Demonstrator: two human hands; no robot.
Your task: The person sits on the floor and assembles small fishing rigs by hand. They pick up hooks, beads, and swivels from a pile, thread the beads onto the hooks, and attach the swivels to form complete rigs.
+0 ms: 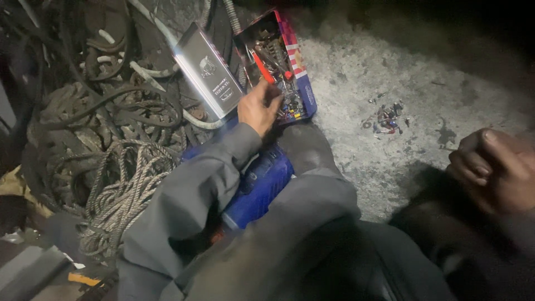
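Left hand point(259, 108) reaches into the rectangular tin box point(304, 83), fingers point(272, 93) bunched over small metal bits; right hand point(493, 167) curled loosely, apart, above rough concrete floor point(356, 83).

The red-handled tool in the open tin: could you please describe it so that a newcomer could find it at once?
Start at the rectangular tin lying open on the concrete floor, beside its grey lid. Just above the left hand reaching in lies the red-handled tool, slanted. It is the only long bright red thing among small dull metal bits.
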